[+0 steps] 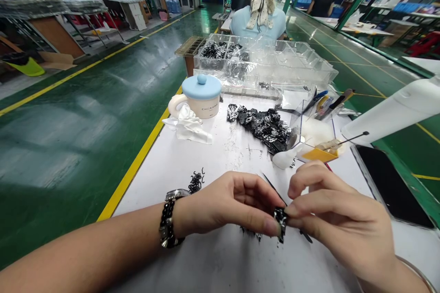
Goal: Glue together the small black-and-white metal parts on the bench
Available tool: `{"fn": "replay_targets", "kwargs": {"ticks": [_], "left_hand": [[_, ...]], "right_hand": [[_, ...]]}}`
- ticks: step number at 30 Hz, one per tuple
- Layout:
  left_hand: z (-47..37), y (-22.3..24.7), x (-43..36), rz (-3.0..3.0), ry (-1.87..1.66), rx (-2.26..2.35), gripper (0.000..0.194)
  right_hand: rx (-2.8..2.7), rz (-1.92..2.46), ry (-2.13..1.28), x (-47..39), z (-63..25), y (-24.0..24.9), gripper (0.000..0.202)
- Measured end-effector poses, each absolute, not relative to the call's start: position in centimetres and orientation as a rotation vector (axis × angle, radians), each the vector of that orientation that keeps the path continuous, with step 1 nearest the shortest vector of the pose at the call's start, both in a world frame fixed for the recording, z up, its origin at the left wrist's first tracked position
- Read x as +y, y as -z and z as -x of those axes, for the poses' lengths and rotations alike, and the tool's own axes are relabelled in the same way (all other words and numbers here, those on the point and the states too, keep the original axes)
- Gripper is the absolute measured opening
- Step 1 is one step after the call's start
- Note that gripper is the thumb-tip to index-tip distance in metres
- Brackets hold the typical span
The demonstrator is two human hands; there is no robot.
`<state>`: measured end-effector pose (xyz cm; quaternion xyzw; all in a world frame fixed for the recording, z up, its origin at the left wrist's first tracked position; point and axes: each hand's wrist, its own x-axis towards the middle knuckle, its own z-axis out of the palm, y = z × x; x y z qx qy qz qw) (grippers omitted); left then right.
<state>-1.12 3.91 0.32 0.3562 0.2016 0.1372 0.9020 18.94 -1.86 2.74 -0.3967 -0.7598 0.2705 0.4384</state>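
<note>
A small black part with shiny metal bits is pinched between the thumb and fingers of my left hand. The fingertips of my right hand are pressed together at the part's right side; whether they grip the part or a tiny piece cannot be made out. Behind and below the hands lies a thin dark tool, probably tweezers, partly hidden. More small dark pieces lie under my left hand. Beyond my left wrist is a little heap of black hooked pieces.
A pile of black parts lies mid-table, near a lidded mug and a crumpled tissue. Clear divided trays stand behind. At right are a pen holder, a white lamp-like arm and a phone. A person sits ahead.
</note>
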Motion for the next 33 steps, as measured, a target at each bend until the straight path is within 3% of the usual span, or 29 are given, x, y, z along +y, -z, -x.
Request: {"fn": "replay_targets", "kwargs": {"ticks": [19, 33], "left_hand": [[1.1, -0.9, 3.5, -0.738, -0.302, 0.390, 0.030], [1.3, -0.9, 3.5, -0.892, -0.245, 0.456, 0.039]], "right_hand": [[-1.531, 0.962, -1.468, -1.6, -19.0, -1.9, 0.007], [-1.892, 1.025, -1.378, -1.6, -19.4, -2.8, 0.009]]}}
